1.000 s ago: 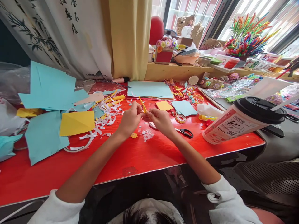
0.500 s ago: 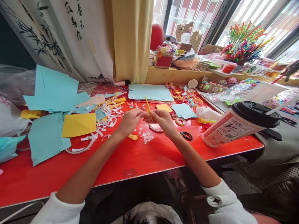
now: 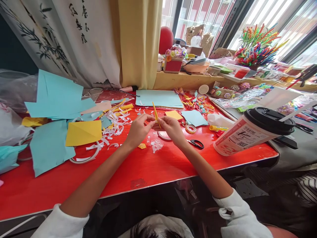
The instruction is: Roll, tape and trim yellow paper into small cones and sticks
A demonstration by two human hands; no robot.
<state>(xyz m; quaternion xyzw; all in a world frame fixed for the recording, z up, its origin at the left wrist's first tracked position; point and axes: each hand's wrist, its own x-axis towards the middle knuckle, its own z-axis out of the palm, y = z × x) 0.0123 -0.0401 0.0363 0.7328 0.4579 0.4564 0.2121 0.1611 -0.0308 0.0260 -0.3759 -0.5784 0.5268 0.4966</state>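
Between my two hands stands a narrow folded piece of yellow paper (image 3: 155, 111), seen nearly edge-on above the red table. My left hand (image 3: 140, 130) is closed, its thumb and fingers pinching the paper's lower left side. From the other side, my right hand (image 3: 171, 128) pinches it between thumb and fingers. The fingertips meet low on the paper and hide its lower part. Below the hands lie a small yellow scrap (image 3: 142, 145) and a pile of white shreds (image 3: 156, 145). Black-handled scissors (image 3: 197, 143) rest right of my right wrist, their blades partly hidden.
Blue sheets (image 3: 53, 142) and a yellow sheet (image 3: 84, 133) lie at left, beside curled paper strips (image 3: 116, 127). A blue stack (image 3: 158, 98) is behind the hands. Yellow squares (image 3: 174, 114), blue squares (image 3: 194, 117) and a tape roll (image 3: 190, 129) lie right. A lidded cup (image 3: 244, 135) stands near the right edge.
The left hand's fingers have shifted slightly up along the yellow paper, with the thumb more extended. The paper leans a little more to the left. Both hands still hold it.
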